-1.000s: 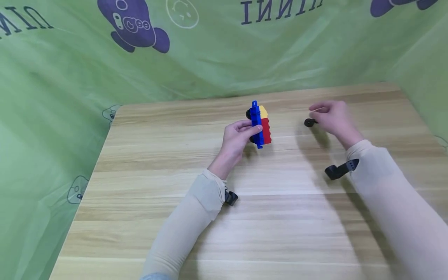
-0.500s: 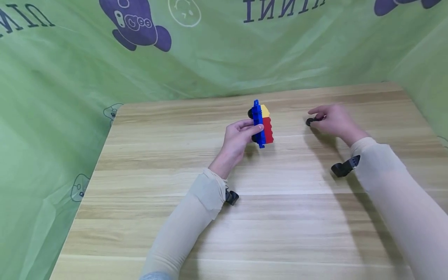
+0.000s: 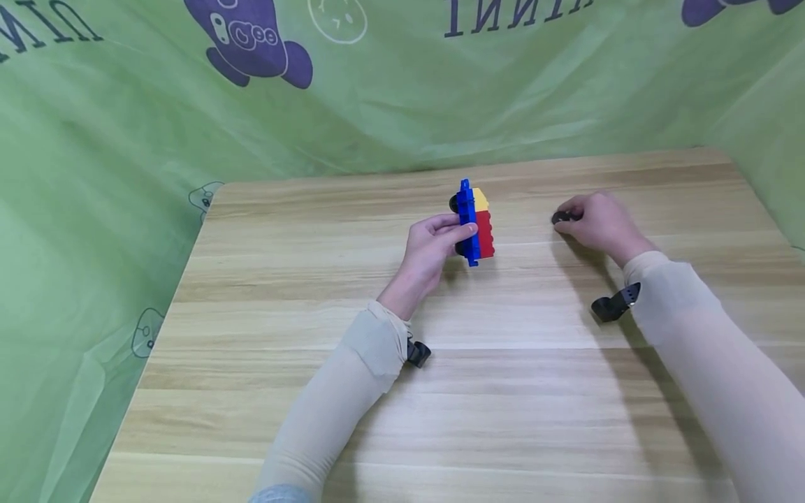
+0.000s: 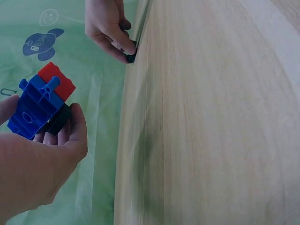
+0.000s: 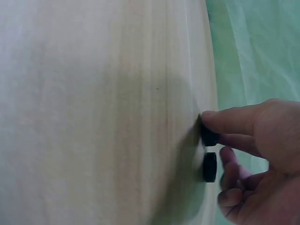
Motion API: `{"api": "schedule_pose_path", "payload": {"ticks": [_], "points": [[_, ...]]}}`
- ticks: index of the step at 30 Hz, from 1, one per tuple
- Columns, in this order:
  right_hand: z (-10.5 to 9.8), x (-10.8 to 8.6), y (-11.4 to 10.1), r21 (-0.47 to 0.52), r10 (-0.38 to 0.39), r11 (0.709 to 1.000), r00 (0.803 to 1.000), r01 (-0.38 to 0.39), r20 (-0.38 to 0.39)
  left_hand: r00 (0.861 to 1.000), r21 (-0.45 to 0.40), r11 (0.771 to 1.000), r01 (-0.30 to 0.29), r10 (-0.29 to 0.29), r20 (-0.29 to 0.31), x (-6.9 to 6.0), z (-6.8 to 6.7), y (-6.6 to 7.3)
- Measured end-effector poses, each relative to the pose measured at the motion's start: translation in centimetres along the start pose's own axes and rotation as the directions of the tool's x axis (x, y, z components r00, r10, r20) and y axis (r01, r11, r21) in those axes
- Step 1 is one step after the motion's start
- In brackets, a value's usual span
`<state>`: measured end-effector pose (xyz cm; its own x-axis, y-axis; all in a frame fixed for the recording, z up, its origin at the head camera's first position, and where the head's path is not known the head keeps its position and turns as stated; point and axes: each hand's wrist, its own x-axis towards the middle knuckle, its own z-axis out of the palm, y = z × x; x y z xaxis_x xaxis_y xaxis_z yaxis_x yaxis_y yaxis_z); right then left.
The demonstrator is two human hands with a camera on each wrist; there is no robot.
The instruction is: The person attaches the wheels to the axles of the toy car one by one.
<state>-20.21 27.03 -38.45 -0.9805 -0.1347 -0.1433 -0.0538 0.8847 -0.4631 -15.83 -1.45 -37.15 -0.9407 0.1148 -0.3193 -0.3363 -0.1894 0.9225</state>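
My left hand point(image 3: 428, 251) grips a toy car point(image 3: 476, 223) above the table, tipped on end. Its blue chassis point(image 4: 35, 110) faces my palm, with a red brick point(image 3: 485, 234) and a yellow brick point(image 3: 481, 200) on the other side. Black wheels point(image 3: 454, 203) show on the chassis side, partly covered by my fingers. To the right, my right hand point(image 3: 597, 222) pinches a black wheel pair point(image 3: 561, 217) at the tabletop. In the right wrist view, thumb and finger are at one wheel point(image 5: 209, 136), while the other wheel point(image 5: 210, 167) shows beside it; the axle cannot be made out.
Both hands work over a light wooden table point(image 3: 302, 279). A green printed cloth point(image 3: 402, 105) hangs behind its far edge and along the sides. A black wrist camera point(image 3: 418, 353) sits on the left sleeve, another black camera point(image 3: 613, 306) on the right.
My right hand's fingers have come down and closed on the black wheel pair. The left hand still holds the toy car in nearly the same place.
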Motion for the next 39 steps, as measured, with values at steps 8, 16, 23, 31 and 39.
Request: {"api": "schedule_pose_path", "payload": {"ticks": [8, 16, 23, 31, 39], "points": [[0.5, -0.5, -0.5, 0.075, -0.002, 0.997, 0.994, 0.011, -0.111, 1.000, -0.015, 1.000, 0.003, -0.003, 0.015, 0.1, 0.2, 0.0], [1.0, -2.0, -2.8, 0.222, -0.003, 0.973, 0.968, 0.060, -0.250, 0.999, -0.069, 0.998, 0.010, -0.007, 0.037, 0.0, 0.2, -0.1], [1.2, -3.4, -5.2, 0.272, -0.086, 0.942, 0.927, 0.194, -0.365, 0.998, -0.104, 0.995, 0.006, 0.000, 0.055, 0.2, 0.3, -0.3], [1.2, -4.1, -6.4, 0.234, -0.181, 0.921, 0.874, 0.312, -0.452, 0.998, -0.120, 0.993, 0.013, -0.005, 0.067, 0.4, 0.3, -0.5], [1.4, -4.6, -7.3, 0.199, -0.263, 0.890, 0.818, 0.411, -0.512, 0.998, -0.126, 0.992, 0.023, -0.015, 0.066, 0.3, 0.5, -0.4]]}}
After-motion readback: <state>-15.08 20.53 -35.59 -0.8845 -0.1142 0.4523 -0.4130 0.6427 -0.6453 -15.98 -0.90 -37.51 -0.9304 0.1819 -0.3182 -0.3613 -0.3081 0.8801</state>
